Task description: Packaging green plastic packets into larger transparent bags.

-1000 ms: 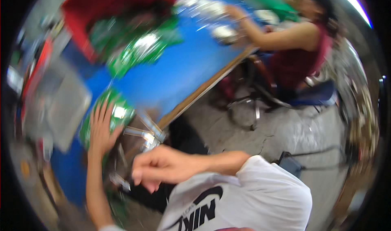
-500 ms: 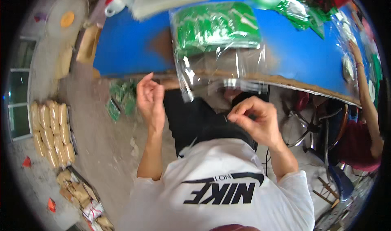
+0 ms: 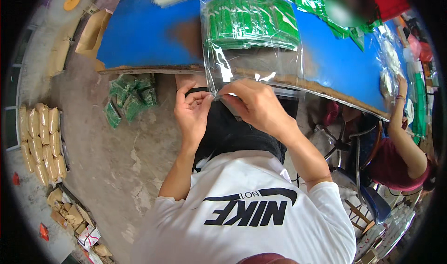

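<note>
Both hands meet at the near edge of a clear plastic bag (image 3: 253,54) that lies on the blue worktop (image 3: 144,36) and hangs over its near rim. The left hand (image 3: 192,113) pinches the bag's open edge between thumb and fingers; the right hand (image 3: 253,106), just beside it, pinches the same edge. Inside the bag, at its far end, sits a stack of green packets (image 3: 251,22). More green packets lie loose on the floor (image 3: 130,99) to the left. At the right, another person's hand (image 3: 401,85) reaches up to the worktop.

head-worn fisheye, looking steeply down, close over blue table (image 3: 139,36) edge
</note>
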`<state>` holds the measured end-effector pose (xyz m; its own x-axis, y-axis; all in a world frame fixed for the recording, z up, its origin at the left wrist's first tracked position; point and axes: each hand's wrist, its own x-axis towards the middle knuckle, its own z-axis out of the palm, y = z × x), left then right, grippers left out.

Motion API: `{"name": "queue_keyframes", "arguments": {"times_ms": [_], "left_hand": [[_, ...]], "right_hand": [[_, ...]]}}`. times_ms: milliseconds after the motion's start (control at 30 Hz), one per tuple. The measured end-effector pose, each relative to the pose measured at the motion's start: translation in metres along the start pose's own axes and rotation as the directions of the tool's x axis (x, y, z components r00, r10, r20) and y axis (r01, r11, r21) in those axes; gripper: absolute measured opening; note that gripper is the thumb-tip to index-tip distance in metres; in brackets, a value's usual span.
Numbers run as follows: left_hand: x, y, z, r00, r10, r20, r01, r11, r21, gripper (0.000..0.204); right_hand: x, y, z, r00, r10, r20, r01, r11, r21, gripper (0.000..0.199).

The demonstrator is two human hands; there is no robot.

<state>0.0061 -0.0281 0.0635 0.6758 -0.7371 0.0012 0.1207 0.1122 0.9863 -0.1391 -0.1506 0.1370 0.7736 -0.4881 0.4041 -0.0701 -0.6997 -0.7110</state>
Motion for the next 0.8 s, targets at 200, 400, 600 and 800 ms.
{"name": "queue_keyframes", "arguments": {"times_ms": [200,400,600,800], "left_hand": [[0.0,0.012,-0.004,0.992,-0.126,-0.001,0.124,0.978,-0.169,0.047],[-0.003,0.005,-0.023,0.986,-0.146,-0.086,0.147,0.989,0.013,0.053],[0.006,0.007,-0.032,0.994,-0.098,0.054,0.096,0.994,0.052,0.051],[0.123,0.059,0.034,0.925,0.212,0.315,-0.316,0.89,0.328,0.058]], "right_hand": [[0.004,0.021,0.027,0.998,-0.01,0.067,0.012,0.999,-0.032,0.02],[0.009,0.032,0.061,0.994,-0.1,-0.038,0.102,0.993,0.066,0.024],[0.006,0.033,0.069,0.999,-0.046,0.024,0.043,0.993,0.108,0.017],[0.002,0.032,0.065,0.996,-0.093,-0.01,0.094,0.994,0.047,0.017]]}}
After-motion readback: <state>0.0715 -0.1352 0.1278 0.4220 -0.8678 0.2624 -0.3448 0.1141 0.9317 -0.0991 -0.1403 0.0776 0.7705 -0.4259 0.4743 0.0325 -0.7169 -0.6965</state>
